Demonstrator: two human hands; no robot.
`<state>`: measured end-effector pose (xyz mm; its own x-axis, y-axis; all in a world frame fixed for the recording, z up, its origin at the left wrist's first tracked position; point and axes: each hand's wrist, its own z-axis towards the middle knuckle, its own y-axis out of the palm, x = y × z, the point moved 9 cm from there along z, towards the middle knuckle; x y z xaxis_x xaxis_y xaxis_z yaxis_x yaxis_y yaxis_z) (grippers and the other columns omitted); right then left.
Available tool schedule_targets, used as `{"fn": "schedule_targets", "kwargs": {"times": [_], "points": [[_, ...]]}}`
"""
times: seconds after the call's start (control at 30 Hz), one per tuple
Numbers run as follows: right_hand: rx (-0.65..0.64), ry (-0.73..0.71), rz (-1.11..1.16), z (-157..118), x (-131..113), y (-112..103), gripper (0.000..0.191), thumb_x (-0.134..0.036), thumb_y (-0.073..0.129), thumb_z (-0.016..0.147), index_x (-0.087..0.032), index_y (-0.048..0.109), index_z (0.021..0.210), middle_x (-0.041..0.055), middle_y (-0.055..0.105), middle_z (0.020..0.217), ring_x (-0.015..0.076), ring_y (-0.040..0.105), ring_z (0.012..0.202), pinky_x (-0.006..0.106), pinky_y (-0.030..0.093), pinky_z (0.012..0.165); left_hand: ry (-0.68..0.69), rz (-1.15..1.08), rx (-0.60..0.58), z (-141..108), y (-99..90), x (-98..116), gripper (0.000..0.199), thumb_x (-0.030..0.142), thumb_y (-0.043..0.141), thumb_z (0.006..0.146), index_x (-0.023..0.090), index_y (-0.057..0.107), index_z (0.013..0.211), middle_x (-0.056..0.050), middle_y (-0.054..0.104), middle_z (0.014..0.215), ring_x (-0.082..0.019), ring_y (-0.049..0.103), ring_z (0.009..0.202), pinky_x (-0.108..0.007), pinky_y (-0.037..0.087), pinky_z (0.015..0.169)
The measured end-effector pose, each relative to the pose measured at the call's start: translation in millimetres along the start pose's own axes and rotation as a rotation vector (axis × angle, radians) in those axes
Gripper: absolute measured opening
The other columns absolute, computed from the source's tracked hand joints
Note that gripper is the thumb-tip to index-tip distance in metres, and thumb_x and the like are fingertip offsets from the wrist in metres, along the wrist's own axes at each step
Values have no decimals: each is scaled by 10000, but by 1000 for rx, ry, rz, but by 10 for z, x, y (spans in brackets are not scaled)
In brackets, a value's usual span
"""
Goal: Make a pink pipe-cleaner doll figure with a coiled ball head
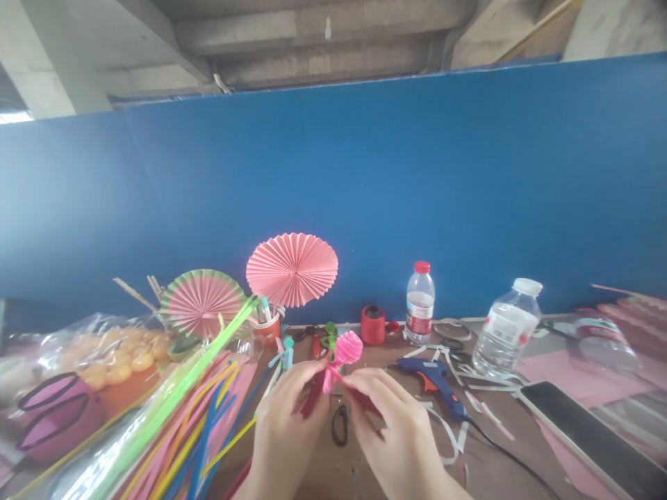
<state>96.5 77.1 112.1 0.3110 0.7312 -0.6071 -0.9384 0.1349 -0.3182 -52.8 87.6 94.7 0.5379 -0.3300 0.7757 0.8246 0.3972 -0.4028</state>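
Note:
A pink pipe-cleaner piece (348, 348) with a round coiled top is held up between my two hands above the brown table. My left hand (292, 410) pinches its lower part from the left. From the right, the fingertips of my right hand (393, 417) close on the same lower part; the exact grip is hidden by the fingers. Just behind it stands a small green pipe-cleaner figure (329, 336), and a light blue one (287, 353) is beyond my left hand. A black scissor-like handle loop (340, 425) lies on the table between my wrists.
Loose pipe cleaners (208, 423) and a plastic bag of orange balls (128, 354) lie left. Two paper fans, one pink (292, 271), stand behind. On the right are a blue glue gun (435, 378) with cord, bottles (420, 305), paper strips and a phone (588, 430).

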Motion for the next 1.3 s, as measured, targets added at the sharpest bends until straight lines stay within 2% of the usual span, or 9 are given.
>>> {"fn": "schedule_targets", "kwargs": {"times": [0.13, 0.23, 0.3, 0.53, 0.67, 0.73, 1.0, 1.13, 1.3], "points": [[-42, 168, 31, 16, 117, 12, 156, -142, 490, 807, -204, 604, 893, 33, 658, 781, 151, 624, 673, 219, 503, 607, -25, -39, 64, 3, -62, 3, 199, 193, 618, 692, 263, 687, 865, -27, 693, 876, -210, 641, 767, -258, 505, 677], [-136, 312, 45, 0, 226, 76, 123, -181, 508, 811, -228, 621, 817, -14, 661, 669, 135, 617, 568, 195, 478, 525, 47, -11, 98, -3, -118, 82, 212, 183, 631, 681, 269, 697, 864, -30, 695, 889, -221, 635, 813, -263, 500, 696], [-175, 338, 28, -17, 244, 104, 132, -187, 509, 813, -231, 626, 772, -29, 650, 609, 123, 601, 507, 180, 450, 467, 93, 11, 90, -13, -124, 125, 243, 172, 632, 685, 272, 692, 898, -32, 695, 906, -224, 634, 834, -266, 500, 710], [12, -114, -489, -9, -149, -74, 198, -165, 459, 816, -181, 654, 788, 17, 611, 534, 147, 575, 454, 231, 384, 460, 401, 124, 149, -120, -153, 372, 326, 95, 648, 675, 239, 660, 967, -42, 710, 878, -200, 661, 770, -238, 519, 723], [84, -232, -610, -23, -291, -136, 219, -156, 443, 819, -183, 660, 813, -2, 566, 519, 134, 525, 421, 246, 325, 435, 646, 257, 137, -225, -86, 488, 352, 33, 577, 735, 183, 593, 1053, -72, 675, 932, -176, 643, 824, -237, 520, 760], [92, -255, -635, -24, -332, -146, 213, -156, 448, 817, -180, 659, 793, -9, 550, 510, 132, 503, 408, 254, 307, 432, 699, 307, 144, -249, -70, 512, 351, 12, 567, 741, 161, 571, 1060, -80, 653, 935, -168, 626, 852, -241, 508, 796], [80, -277, -619, -8, -383, -155, 194, -151, 461, 817, -174, 651, 789, -10, 552, 517, 133, 500, 419, 262, 288, 437, 652, 375, 144, -221, -73, 604, 295, 27, 562, 759, 160, 573, 1022, -86, 547, 994, -154, 593, 870, -206, 499, 763], [67, -279, -602, -15, -374, -138, 166, -149, 480, 811, -170, 645, 807, -10, 560, 529, 130, 499, 432, 259, 294, 445, 624, 365, 142, -206, -66, 564, 320, 42, 558, 761, 168, 559, 1056, -82, 541, 992, -162, 585, 880, -217, 491, 774], [70, -303, -580, -29, -394, -117, 150, -148, 491, 818, -168, 639, 825, -8, 562, 535, 133, 502, 463, 255, 317, 464, 554, 354, 149, -153, -67, 499, 258, 66, 598, 728, 166, 600, 966, -64, 564, 936, -162, 578, 851, -226, 478, 777]]}}
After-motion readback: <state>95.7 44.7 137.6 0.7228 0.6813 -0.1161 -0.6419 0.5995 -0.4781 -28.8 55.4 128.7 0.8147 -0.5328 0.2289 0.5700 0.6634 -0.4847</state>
